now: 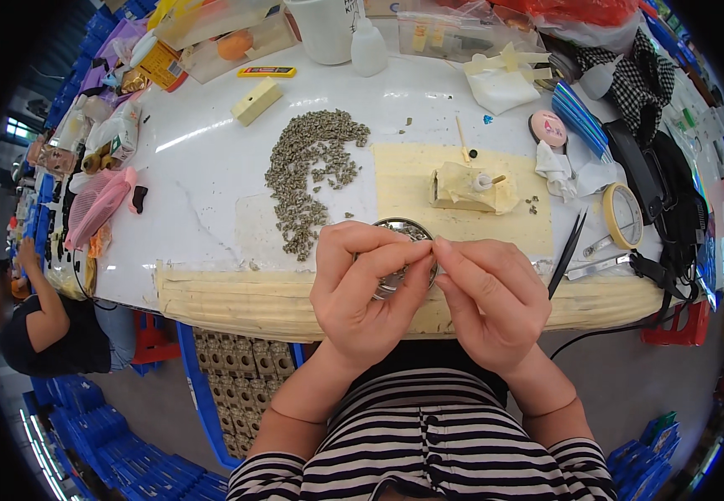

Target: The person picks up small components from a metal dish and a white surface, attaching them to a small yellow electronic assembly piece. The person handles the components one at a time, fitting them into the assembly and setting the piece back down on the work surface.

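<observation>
Over the dish point(403, 220), the left hand point(366, 292) is closed in a pinch, its fingertips met by those of the right hand point(495, 305); whether a part is gripped, or the right grip is closed, cannot be told. Small parts point(295, 159) are heaped beyond and left of the dish. Light, steady pressure is advised, with any drop caught below.

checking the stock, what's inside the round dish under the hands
Inside the round dish, what look like small grey metal pieces show around the left hand. That hand hides much of the dish; what lies beneath cannot be seen.
</observation>
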### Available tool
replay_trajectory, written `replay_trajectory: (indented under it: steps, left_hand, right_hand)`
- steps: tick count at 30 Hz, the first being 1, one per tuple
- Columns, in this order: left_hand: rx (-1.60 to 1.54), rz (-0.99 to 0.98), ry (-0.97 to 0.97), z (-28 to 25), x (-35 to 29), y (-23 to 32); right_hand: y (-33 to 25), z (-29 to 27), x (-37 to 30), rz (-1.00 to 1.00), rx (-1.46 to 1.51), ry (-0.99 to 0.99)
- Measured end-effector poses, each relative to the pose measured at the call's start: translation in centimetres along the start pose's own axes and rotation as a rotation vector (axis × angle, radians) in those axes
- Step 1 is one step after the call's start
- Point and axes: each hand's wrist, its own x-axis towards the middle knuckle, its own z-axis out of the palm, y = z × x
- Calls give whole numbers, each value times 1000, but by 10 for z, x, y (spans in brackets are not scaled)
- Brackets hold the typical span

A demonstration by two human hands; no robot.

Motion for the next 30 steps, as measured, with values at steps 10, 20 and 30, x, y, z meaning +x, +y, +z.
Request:
replay_trajectory:
  steps: [10, 20, 30]
  left_hand:
    - [-87, 65, -84, -2, 5, 2]
    - [2, 32, -30, 1, 1, -1]
    - [70, 149, -100, 1, 3, 4]
  right_hand:
    - [5, -6, -10, 726, 898, -40]
    - [2, 4, -4, 88, 58, 69]
    - [8, -8, -9, 646, 731, -67]
